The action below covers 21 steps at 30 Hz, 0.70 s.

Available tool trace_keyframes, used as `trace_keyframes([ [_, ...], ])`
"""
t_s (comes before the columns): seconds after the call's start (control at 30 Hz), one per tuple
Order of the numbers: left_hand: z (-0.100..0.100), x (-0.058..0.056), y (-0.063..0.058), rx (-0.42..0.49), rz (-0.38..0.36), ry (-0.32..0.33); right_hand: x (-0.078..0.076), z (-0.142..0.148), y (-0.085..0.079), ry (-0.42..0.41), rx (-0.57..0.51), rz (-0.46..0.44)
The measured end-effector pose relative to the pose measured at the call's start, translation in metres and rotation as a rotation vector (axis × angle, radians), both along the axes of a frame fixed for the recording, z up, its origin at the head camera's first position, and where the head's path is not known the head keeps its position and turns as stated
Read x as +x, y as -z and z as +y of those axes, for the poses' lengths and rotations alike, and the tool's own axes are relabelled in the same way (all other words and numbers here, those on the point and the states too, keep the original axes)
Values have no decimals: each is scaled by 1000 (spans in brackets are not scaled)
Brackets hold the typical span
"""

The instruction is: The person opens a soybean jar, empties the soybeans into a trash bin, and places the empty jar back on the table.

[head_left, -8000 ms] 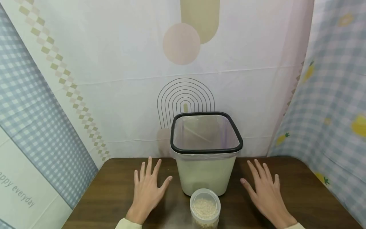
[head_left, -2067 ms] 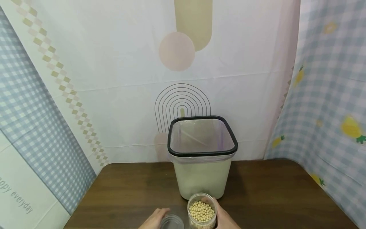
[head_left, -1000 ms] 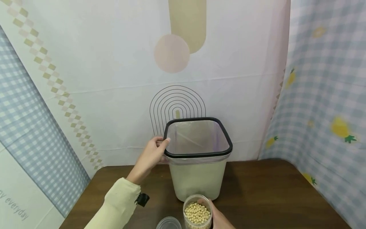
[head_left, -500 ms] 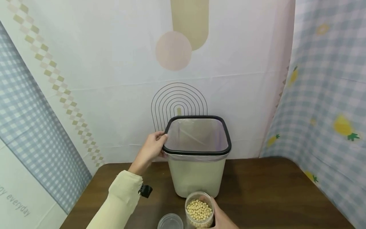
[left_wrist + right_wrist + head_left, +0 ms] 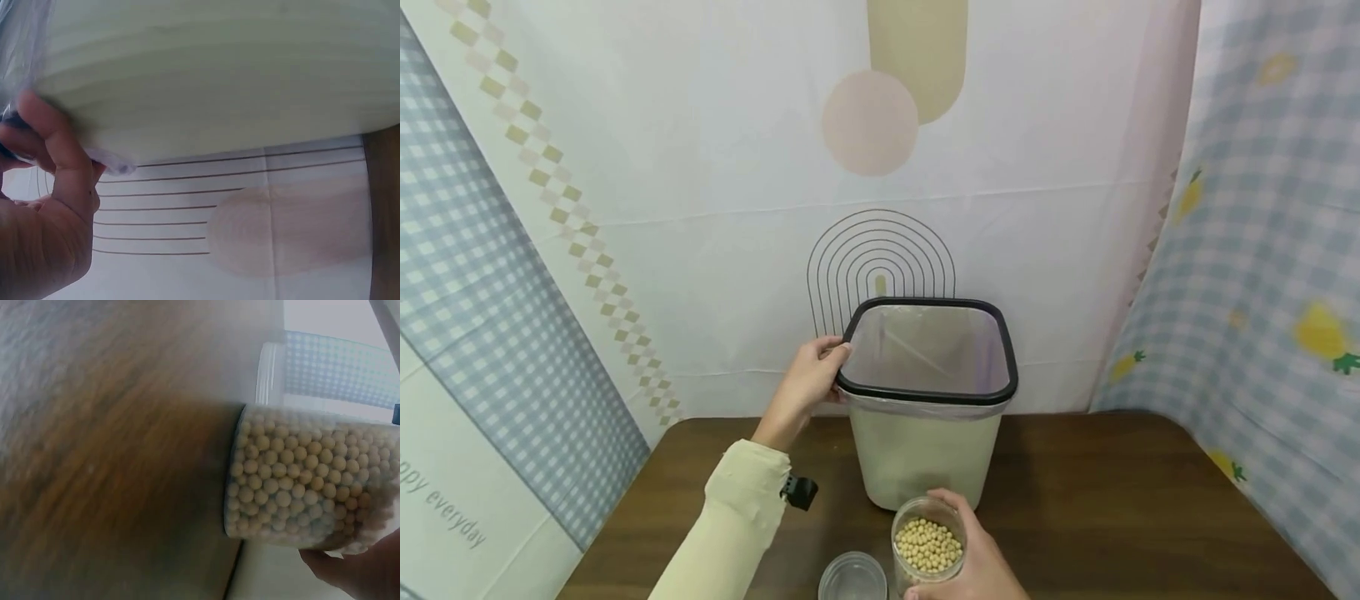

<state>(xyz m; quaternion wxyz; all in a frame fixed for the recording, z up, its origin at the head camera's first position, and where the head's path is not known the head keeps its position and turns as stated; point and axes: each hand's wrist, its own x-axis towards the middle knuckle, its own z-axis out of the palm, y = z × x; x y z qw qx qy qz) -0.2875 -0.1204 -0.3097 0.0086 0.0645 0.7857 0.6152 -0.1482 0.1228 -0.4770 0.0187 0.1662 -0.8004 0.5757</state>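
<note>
A pale green trash bin (image 5: 925, 454) with a clear liner (image 5: 917, 346) and black rim ring (image 5: 925, 396) stands upright at the back of the table. My left hand (image 5: 805, 379) pinches the ring's left side, thumb on top and fingers beneath. In the left wrist view, those fingers lie against the bin's wall and the liner's edge. My right hand (image 5: 981, 558) grips an uncovered clear jar (image 5: 902, 573) from the right. Yellow soybeans (image 5: 928, 546) fill much of it. The right wrist view shows the jar's base close over the wood. Left of the jar lies its clear lid (image 5: 852, 579).
A dark wooden table (image 5: 1097, 508) stretches out on both sides of the bin. Right behind it hangs a patterned white cloth (image 5: 737, 275), with blue checked curtains (image 5: 1255, 275) at the sides. A black wrist device (image 5: 801, 492) sits at my left sleeve.
The jar's lid came off and was set on the table. My left hand moved from the lid up to the bin's rim ring. My right hand shifted its grip round the jar.
</note>
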Motion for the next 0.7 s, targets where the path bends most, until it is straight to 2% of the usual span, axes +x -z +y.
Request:
trace_keyframes([
  [0.23,1,1,7,81,16,-34,2,-7,-2,49,-14,-7],
  [0.33,6,2,10,105,24,-47,2,-5,0,58,-57,29],
  [0.4,11,4,12,114,30,-51,2,-1,4,64,-109,85],
  [0.53,18,9,14,129,45,-42,2,13,7,74,-209,275],
  [0.6,20,10,15,146,51,-39,3,21,2,93,-246,355],
  [0.7,22,11,14,173,49,-45,6,31,-14,164,-274,374],
])
